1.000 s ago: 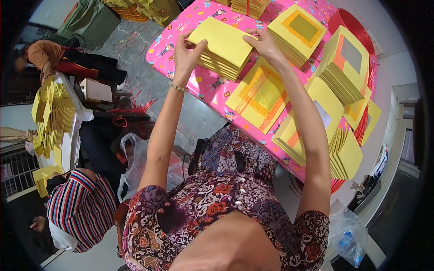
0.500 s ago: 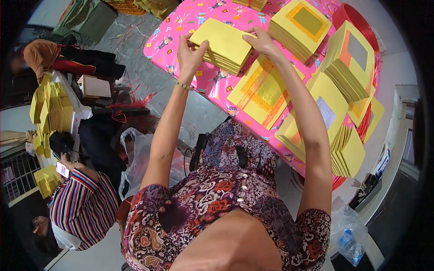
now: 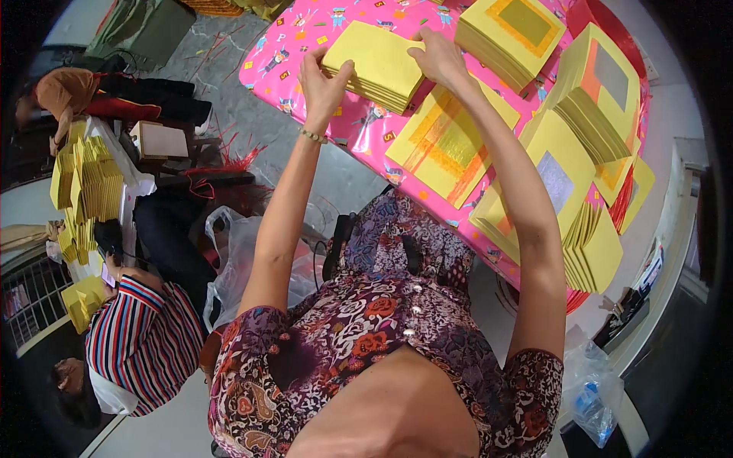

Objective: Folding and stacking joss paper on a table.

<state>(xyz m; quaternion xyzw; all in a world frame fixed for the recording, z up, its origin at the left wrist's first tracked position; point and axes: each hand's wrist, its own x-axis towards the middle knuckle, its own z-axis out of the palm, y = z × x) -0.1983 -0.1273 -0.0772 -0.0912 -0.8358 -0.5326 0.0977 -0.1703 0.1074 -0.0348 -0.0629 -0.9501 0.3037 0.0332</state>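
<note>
A stack of folded yellow paper [image 3: 374,57] sits at the table's left part, between my two hands. My left hand [image 3: 323,88] grips its left end, thumb at the front edge. At the right end, my right hand [image 3: 439,61] holds it with thumb on the top corner and fingers behind. Just right of the stack lies a flat yellow sheet pile [image 3: 458,153] with an orange band and a gold square, partly under my right forearm. Behind it stands a thick yellow paper stack [image 3: 510,42] with an orange-framed gold square.
The pink patterned tablecloth [image 3: 363,133] covers the table. Tall paper stacks [image 3: 599,95], fanned folded papers [image 3: 592,248] and a red basin [image 3: 603,27] crowd its right side. At left, a person in a striped shirt [image 3: 145,343] sits beside more yellow bundles [image 3: 99,179].
The stack and both hands shift slightly up in the picture. My right hand's fingers are now further behind the stack's right corner. The seated person's phone has turned.
</note>
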